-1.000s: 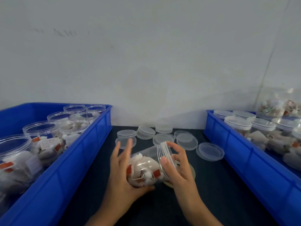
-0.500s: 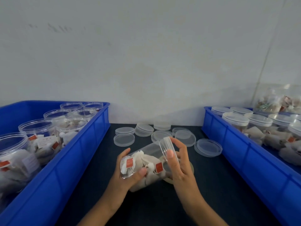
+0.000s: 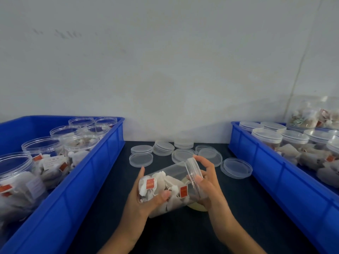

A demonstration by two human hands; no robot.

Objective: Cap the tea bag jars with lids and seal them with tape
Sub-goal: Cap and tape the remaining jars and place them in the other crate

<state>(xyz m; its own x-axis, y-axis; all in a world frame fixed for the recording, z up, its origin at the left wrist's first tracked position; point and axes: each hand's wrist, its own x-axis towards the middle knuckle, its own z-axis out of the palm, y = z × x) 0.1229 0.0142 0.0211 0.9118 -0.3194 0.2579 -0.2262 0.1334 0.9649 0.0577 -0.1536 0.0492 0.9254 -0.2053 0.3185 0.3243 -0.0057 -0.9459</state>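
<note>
A clear plastic jar (image 3: 170,186) full of white tea bags with red tags lies tilted on its side above the dark table, its mouth pointing up and right. My left hand (image 3: 145,200) grips the jar's bottom end, thumb across its front. A clear lid (image 3: 192,173) sits on the mouth, and my right hand (image 3: 205,184) grips that lid by its rim with thumb and fingers. A pale yellowish tape roll (image 3: 197,207) peeks out beneath the jar, mostly hidden.
Several loose clear lids (image 3: 141,158) lie on the dark table (image 3: 183,235) behind the jar. A blue bin (image 3: 77,180) at left holds uncapped jars of tea bags. Another blue bin (image 3: 275,180) at right holds capped jars. A white wall rises behind.
My left hand has shifted from the jar's side to gripping its bottom end. The jar has tipped further, and my right hand stays on the lid's rim.
</note>
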